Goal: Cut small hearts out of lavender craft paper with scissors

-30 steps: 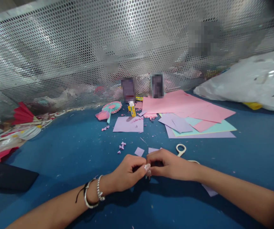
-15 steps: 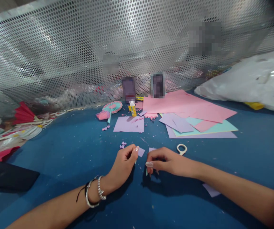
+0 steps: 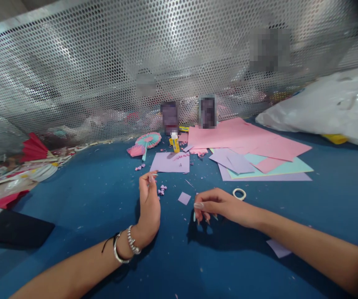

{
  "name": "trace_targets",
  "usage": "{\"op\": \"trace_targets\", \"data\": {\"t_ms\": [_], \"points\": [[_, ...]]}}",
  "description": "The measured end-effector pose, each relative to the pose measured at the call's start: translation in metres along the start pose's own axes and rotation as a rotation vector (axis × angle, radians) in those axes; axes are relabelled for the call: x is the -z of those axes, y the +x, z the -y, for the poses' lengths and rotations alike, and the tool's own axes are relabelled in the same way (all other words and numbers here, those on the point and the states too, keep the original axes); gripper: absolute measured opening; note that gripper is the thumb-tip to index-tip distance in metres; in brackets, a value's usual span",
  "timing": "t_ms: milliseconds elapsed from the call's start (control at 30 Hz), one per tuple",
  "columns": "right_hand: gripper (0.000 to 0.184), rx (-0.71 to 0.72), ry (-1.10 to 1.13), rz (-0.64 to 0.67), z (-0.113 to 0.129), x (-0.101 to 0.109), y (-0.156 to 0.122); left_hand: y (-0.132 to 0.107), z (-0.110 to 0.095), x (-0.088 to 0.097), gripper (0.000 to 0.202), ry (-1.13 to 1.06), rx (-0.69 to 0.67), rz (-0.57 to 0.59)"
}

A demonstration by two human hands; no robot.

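My left hand [image 3: 148,203] is raised beside a cluster of small lilac paper hearts [image 3: 161,190], its fingers bent toward the far side of the table. I see nothing held in it. A small lilac paper square [image 3: 184,198] lies flat between my hands, touched by neither. My right hand [image 3: 218,206] hovers low over the table, palm down, with loosely curled, separated fingers and no visible object in them. Just behind its wrist is a white ring-shaped handle [image 3: 239,194], the rest hidden by the hand. Another lilac paper piece [image 3: 278,248] lies partly under my right forearm.
A glue stick [image 3: 174,143] stands behind a lilac sheet [image 3: 168,162]. Pink sheets [image 3: 241,135] and more coloured paper are stacked at the back right, near a white plastic bag [image 3: 328,108]. A pleated paper rosette [image 3: 148,140] and a dark flat object [image 3: 13,228] are to the left.
My left hand has let go of the lilac square and moved left and away from me, toward the hearts. The right hand has barely moved.
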State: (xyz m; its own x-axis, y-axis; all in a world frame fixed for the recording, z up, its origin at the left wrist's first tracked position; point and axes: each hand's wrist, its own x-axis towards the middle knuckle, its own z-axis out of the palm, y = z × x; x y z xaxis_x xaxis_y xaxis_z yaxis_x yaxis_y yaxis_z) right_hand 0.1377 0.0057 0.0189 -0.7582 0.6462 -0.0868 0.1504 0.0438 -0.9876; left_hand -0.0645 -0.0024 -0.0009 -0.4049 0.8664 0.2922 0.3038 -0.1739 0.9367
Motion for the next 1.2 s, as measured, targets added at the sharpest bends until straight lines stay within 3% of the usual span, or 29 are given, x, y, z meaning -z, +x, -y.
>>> {"op": "trace_targets", "data": {"t_ms": [333,400,467,567,667,767,867,1033,1200], "points": [[0.030,0.006,0.004,0.002,0.001,-0.001,0.000,0.004,0.009,0.002,0.032,0.045,0.097,0.003],[0.030,0.023,-0.022,-0.064,-0.002,-0.002,-0.001,0.005,0.012,0.002,0.033,0.051,0.088,-0.004],[0.029,0.099,-0.154,-0.225,-0.003,-0.005,-0.002,0.005,0.014,0.002,0.033,0.041,0.086,-0.008],[0.021,0.323,-0.534,-0.430,-0.002,-0.010,-0.006,0.003,0.011,0.000,0.031,-0.005,0.066,0.001],[0.023,0.441,-0.836,-0.389,-0.001,-0.015,-0.008,-0.004,0.000,-0.002,0.025,-0.110,-0.068,0.007],[0.027,0.412,-0.981,-0.262,-0.005,-0.018,-0.008,-0.015,-0.012,-0.002,0.018,-0.165,-0.267,-0.007],[0.028,0.347,-1.040,-0.220,-0.011,-0.020,-0.007,-0.026,-0.020,0.003,0.017,-0.121,-0.473,0.086],[0.030,0.282,-1.069,-0.226,-0.013,-0.021,-0.008,-0.034,-0.023,0.018,0.019,0.104,-0.702,0.426],[0.028,0.327,-1.087,-0.206,-0.013,-0.021,-0.006,-0.030,-0.024,0.019,0.014,0.123,-0.731,0.631]]}}
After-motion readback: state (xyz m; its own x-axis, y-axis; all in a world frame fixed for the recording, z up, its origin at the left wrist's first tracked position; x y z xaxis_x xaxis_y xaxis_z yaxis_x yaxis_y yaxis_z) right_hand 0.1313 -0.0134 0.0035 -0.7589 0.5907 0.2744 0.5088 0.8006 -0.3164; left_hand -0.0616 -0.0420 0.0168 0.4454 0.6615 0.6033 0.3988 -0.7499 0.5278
